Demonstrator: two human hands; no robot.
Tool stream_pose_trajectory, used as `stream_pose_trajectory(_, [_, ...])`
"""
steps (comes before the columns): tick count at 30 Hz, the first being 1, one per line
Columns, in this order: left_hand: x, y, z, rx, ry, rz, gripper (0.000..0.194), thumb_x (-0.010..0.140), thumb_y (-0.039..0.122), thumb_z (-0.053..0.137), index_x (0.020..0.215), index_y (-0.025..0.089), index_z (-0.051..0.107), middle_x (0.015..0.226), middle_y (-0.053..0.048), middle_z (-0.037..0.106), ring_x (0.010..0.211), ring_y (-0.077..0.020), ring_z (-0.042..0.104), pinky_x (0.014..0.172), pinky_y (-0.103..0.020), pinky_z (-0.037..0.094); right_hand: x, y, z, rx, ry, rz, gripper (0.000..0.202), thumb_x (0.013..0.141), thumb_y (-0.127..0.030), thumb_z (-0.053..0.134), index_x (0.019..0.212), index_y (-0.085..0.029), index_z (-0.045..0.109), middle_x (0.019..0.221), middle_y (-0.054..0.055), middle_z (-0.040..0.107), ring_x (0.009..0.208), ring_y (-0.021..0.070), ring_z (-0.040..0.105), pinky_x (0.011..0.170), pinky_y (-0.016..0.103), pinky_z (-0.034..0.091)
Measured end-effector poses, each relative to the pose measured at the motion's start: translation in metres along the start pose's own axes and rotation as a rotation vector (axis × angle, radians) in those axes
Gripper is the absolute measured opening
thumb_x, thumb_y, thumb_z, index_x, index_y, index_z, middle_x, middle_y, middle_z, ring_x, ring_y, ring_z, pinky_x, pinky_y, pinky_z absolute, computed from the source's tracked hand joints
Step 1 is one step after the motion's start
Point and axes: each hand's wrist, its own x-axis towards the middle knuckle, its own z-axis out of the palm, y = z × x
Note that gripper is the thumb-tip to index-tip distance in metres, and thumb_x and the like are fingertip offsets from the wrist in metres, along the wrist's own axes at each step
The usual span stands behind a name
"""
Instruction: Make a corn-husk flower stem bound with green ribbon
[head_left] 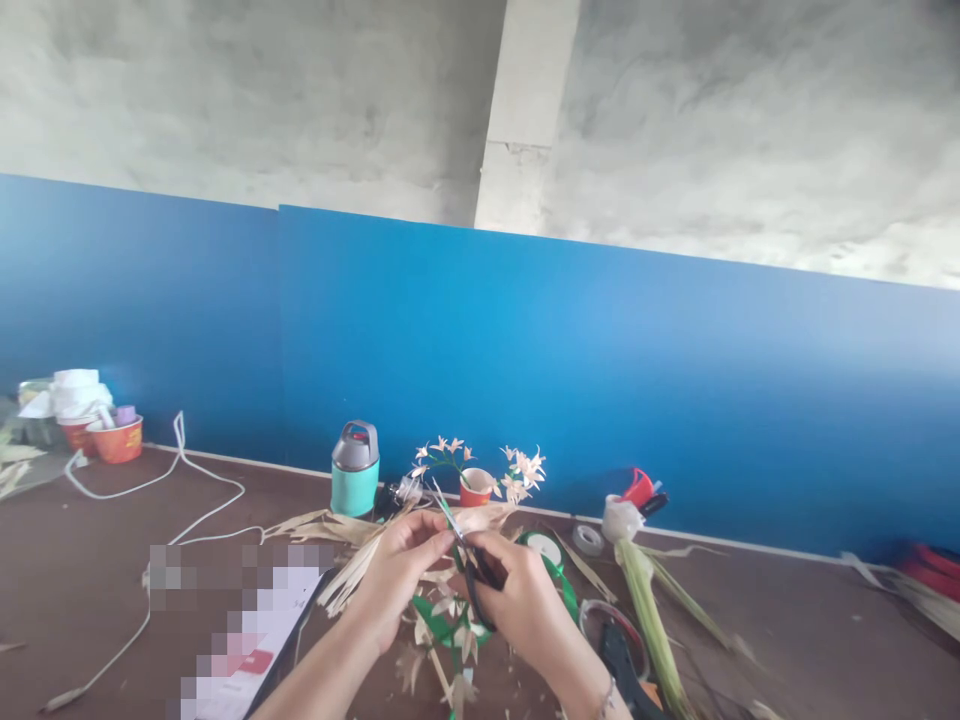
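My hands: two, the left [411, 568] and the right [519, 582]
Scissors [474, 588]: one pair, in my right hand
Flask [355, 478]: one
Red paper cups [475, 490]: three, one ahead of me and two together at far left
White tape roll [588, 540]: one
Green tape [544, 548]: one roll beside my right hand, plus a blurred green loop [448, 622] under my hands that may be a second
White cable [213, 508]: one visible run
Blue panels [480, 340]: two
Bracelet [608, 696]: one
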Motion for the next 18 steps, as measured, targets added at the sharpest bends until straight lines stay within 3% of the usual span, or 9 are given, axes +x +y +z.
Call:
stream_pose_trajectory(5, [-0.002,0.005,0.001,-0.031,-0.048,0.033,0.028,0.064,0.038,0.075,0.067,0.018,0.056,0.067,0.003,0.062,0.068,-0.0140,0.058,0.066,-0.023,0.045,-0.002,-0.002,-0.003,-0.051,-0.002,-0.022,0.026,0.069,-0.011,0.054,0.090,-0.020,0.067,0.065,-0.003,0.059,0.057,0.0119,0.047,0.054,0.021,0.036])
stream_pose_trajectory(12, [0.002,-0.004,-0.006,-0.119,-0.202,-0.051,0.028,0.068,0.040,0.073,0.074,0.018,0.057,0.071,0.000,0.063,0.066,-0.0160,0.060,0.061,-0.026,0.047,-0.003,-0.006,-0.006,-0.030,-0.015,0.003,0.023,0.069,-0.017,0.062,0.091,-0.020,0.067,0.068,-0.002,0.062,0.059,0.0131,0.049,0.055,0.022,0.039])
stream_pose_trajectory(18, [0.002,-0.006,-0.005,-0.066,-0.204,0.004,0.026,0.070,0.041,0.072,0.078,0.019,0.060,0.073,0.001,0.061,0.070,-0.0151,0.058,0.068,-0.026,0.047,-0.003,-0.009,-0.007,-0.052,-0.010,0.010,0.020,0.070,-0.024,0.064,0.089,-0.021,0.066,0.067,-0.002,0.062,0.058,0.0134,0.049,0.054,0.023,0.039])
